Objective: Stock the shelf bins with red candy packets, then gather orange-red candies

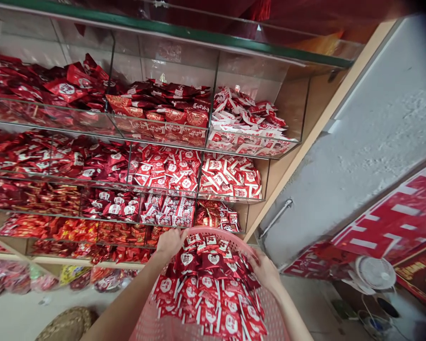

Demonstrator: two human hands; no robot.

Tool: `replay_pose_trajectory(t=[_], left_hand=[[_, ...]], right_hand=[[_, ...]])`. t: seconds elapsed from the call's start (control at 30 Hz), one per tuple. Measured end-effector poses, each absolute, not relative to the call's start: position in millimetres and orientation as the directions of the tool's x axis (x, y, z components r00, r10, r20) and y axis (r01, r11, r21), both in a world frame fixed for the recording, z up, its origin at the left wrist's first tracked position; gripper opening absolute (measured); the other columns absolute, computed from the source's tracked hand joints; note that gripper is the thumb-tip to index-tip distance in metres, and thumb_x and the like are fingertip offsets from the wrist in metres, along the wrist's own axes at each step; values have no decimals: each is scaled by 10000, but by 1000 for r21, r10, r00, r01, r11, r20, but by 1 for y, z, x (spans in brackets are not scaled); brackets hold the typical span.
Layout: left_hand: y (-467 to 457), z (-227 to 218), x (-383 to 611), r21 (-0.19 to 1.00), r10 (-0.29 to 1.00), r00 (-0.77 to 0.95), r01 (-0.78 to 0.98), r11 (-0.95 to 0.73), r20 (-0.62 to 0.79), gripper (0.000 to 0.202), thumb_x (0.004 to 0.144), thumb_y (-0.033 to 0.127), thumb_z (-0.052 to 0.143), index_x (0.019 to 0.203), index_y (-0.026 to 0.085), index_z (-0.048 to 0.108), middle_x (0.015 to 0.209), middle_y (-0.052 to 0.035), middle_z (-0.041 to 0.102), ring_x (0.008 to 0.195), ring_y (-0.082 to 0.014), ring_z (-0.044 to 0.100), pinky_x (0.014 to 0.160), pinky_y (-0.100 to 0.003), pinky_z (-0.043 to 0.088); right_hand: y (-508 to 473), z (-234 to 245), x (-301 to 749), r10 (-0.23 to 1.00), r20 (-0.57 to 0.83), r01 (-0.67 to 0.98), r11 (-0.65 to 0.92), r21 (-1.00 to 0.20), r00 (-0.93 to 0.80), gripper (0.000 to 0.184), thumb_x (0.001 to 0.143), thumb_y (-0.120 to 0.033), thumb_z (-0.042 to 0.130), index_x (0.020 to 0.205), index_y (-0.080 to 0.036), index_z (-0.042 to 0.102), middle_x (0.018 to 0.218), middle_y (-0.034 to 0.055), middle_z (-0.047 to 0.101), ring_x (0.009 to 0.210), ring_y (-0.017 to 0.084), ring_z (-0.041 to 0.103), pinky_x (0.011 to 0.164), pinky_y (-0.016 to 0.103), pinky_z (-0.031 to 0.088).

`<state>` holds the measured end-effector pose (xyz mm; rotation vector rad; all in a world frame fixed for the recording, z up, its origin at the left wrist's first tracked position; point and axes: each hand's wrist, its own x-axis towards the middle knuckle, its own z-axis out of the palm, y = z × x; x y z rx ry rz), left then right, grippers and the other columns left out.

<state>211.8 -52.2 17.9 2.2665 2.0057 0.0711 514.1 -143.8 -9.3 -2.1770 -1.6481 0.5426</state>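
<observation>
A pink plastic basket (142, 322) is tilted in front of me, heaped with small red-and-white candy packets (206, 284). My left hand (170, 243) grips its far rim on the left side, the fingers closed over the edge. On the right, my right hand (264, 269) is closed round the rim too, with its fingertips partly hidden. Beyond the basket's far rim stands a shelf unit whose clear bins hold red packets. The nearest are a bin of dark red and gold packets (216, 215) and a bin of red-and-white packets (230, 176).
Glass shelf edges (163, 33) run across the top. A wooden side panel (287, 166) borders a grey wall (369, 123). At lower right are a white fan (374, 272) and red printed sheets (386, 222). Bagged goods (17, 277) and a woven stool (67, 324) are at lower left.
</observation>
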Motion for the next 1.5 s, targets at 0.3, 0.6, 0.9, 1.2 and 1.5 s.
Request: replay_pose_trajectory(t=[0.3,0.6,0.9,1.2,1.5], left_hand=[[-48,16,211,138,992,126,983,-122,-25,616,862,524,153,921,106,601,816,-159,634,798,-278,611,673,-370,456],[-53,26,211,169,987,153,975,-142,-50,585,876,478,161,1074,111,571,888,-196,615,864,-284,591,729,-383,442],[-55,25,213,148,990,134,981,-125,-49,594,877,476,159,1052,93,579,888,-206,610,850,-283,596,724,-381,446],[-53,22,214,61,982,187,981,-186,-17,569,890,442,142,999,82,569,816,-180,627,792,-305,609,648,-399,461],[-51,22,212,97,984,172,981,-167,-39,568,888,463,167,1001,92,583,857,-179,624,826,-257,605,700,-347,455]], right_hand=[[-135,-8,517,948,132,786,-157,-598,290,392,820,-387,356,1087,-157,528,1132,112,558,1068,218,499,911,316,370],[-105,117,492,772,611,788,261,-558,177,339,856,-367,357,1075,-177,531,994,97,584,899,199,533,803,330,424],[-61,175,486,798,584,943,63,-328,150,272,846,-343,380,950,-189,578,952,71,549,767,171,533,691,286,395],[-49,166,489,752,647,857,245,-454,128,194,814,-304,429,758,-164,551,814,54,541,747,162,515,686,273,396],[-75,181,487,723,687,771,394,-500,76,216,834,-353,441,834,-172,558,815,46,585,716,149,541,666,274,412]])
